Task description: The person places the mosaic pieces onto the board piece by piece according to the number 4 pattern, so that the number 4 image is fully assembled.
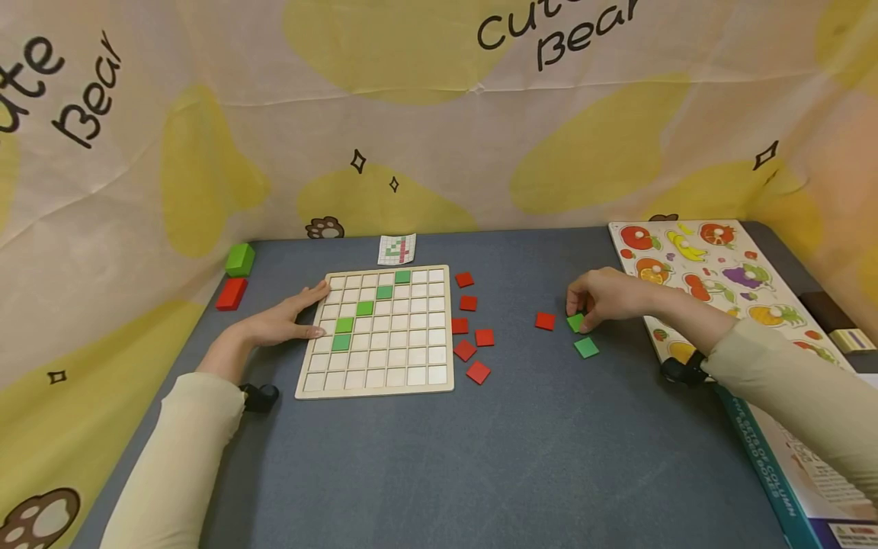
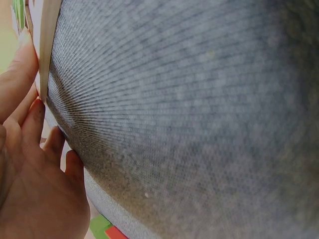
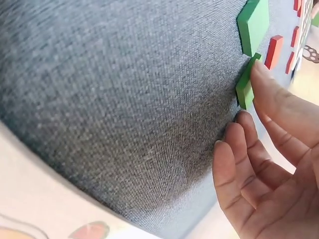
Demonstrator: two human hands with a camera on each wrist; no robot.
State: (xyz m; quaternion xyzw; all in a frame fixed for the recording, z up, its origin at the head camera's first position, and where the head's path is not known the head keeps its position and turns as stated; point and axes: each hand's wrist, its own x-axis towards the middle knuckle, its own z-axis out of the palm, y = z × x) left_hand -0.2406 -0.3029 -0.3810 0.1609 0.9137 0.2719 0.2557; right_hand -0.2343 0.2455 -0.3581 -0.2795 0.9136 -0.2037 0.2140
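On the dark table lies a pale gridded board (image 1: 373, 395), with several green tiles (image 1: 365, 308) set in a slanting line of its squares. My left hand (image 1: 281, 320) rests at the board's left edge, fingers extended, thumb lower on the rim; the left wrist view shows the fingertips at the board's side. To the right, my right hand (image 1: 607, 296) pinches a green tile (image 3: 244, 89) down at the table surface, thumb on its edge. Another green tile (image 1: 586, 348) lies just nearer to me, and a single red tile (image 1: 545, 321) is left of that hand.
Several loose red tiles (image 1: 478, 372) lie along the board's right side. A small pattern card (image 1: 396, 249) sits behind the board. Green (image 1: 240, 260) and red (image 1: 232, 294) blocks stand at the far left. A fruit puzzle board (image 1: 727, 255) and a box (image 1: 761, 457) occupy the right side.
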